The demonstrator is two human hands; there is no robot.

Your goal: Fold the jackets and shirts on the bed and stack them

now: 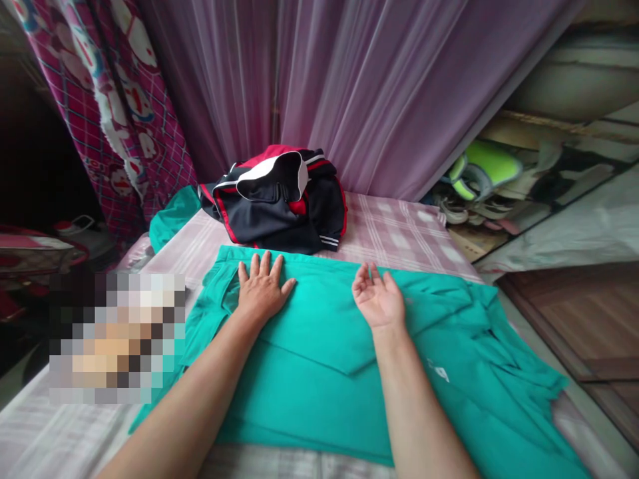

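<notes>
A teal garment (pixel 309 399) with a small white logo lies spread over the bed, partly folded over itself and wrinkled toward its right end. My left hand (pixel 262 286) rests flat on its upper left part, fingers spread and pointing away from me. Farther right, my right hand (pixel 379 296) is turned palm up over the same cloth, with its fingers loosely curled and nothing in them. Whether the back of that hand touches the fabric, I cannot tell.
Behind the garment sits a heap of black and red clothing (pixel 279 213), with another teal cloth (pixel 174 216) beside it. A purple curtain (pixel 319 86) hangs at the back. Shelves with shoes and a neon green item (pixel 489 166) stand right. A pixelated patch covers the left side.
</notes>
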